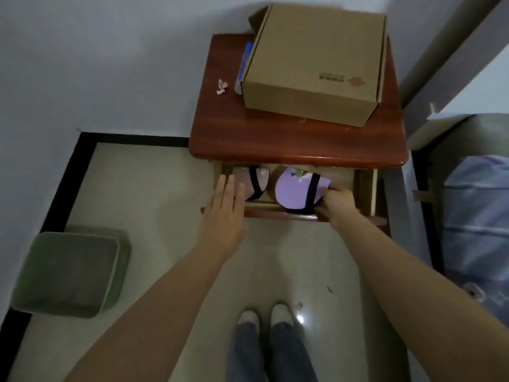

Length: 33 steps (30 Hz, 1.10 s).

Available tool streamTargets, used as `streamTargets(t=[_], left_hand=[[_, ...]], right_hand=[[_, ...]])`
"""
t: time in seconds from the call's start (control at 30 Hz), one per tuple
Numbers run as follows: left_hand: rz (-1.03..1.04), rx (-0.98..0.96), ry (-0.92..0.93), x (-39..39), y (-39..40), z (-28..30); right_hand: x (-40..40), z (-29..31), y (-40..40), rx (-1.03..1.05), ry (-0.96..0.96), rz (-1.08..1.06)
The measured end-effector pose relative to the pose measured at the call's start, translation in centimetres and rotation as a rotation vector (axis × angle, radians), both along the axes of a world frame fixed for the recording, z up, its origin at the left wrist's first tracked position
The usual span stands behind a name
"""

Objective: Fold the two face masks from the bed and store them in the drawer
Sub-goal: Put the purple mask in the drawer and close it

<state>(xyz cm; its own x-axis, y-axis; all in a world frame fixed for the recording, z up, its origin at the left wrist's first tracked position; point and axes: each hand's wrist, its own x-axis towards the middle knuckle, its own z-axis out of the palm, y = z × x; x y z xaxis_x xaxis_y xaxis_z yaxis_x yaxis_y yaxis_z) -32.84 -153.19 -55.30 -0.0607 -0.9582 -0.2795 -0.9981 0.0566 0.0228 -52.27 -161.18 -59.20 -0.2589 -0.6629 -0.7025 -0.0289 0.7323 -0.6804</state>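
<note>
The drawer (286, 215) of a reddish wooden nightstand (289, 139) stands pulled out. Inside on the left lies a folded pink face mask (257, 183) with a black strap. To its right lies a folded lilac face mask (293, 191) with black straps and a small print. My right hand (340, 204) grips the lilac mask's right edge inside the drawer. My left hand (225, 213) is flat with fingers apart, hovering at the drawer's left front corner beside the pink mask, holding nothing.
A closed cardboard box (316, 62) sits on the nightstand top, with a blue item (246, 64) beside it and a crumpled scrap (221, 86). A green bin (71, 271) stands on the floor at left. Bedding (479, 216) lies at right. My feet (265, 317) stand below the drawer.
</note>
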Motion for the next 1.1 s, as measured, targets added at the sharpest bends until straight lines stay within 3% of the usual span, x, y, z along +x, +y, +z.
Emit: streamTargets(t=[0.17,0.33,0.43,0.57,0.67,0.83,0.93,1.1], left_hand=[[-0.195,-0.122,-0.118,0.4,-4.3,-3.3],[-0.264,-0.12,-0.154,1.9,-5.4,-4.3],[-0.23,-0.103,-0.13,1.8,-5.5,-4.0],[-0.189,-0.074,-0.102,1.7,-5.7,-3.3],[-0.14,-0.109,-0.04,1.9,-6.1,-2.6],[-0.098,-0.193,0.006,2.5,-8.9,-0.5],[-0.212,-0.209,-0.046,1.7,-10.8,-0.3],[-0.354,-0.33,-0.14,0.4,-12.8,-2.0]], right_hand=[[0.5,-5.1,-4.0,-0.024,0.096,0.109],[1.6,-7.0,-5.8,-0.097,0.438,0.545],[0.9,-5.5,-4.2,-0.145,0.735,0.875],[-0.9,-1.2,1.3,-0.446,0.844,1.193],[-1.9,1.0,2.4,-0.536,1.141,1.401],[-2.5,2.4,-2.0,-0.477,1.244,1.244],[-2.0,2.2,-3.4,-0.446,1.242,1.09],[-1.2,0.1,-4.5,-0.658,1.411,0.796]])
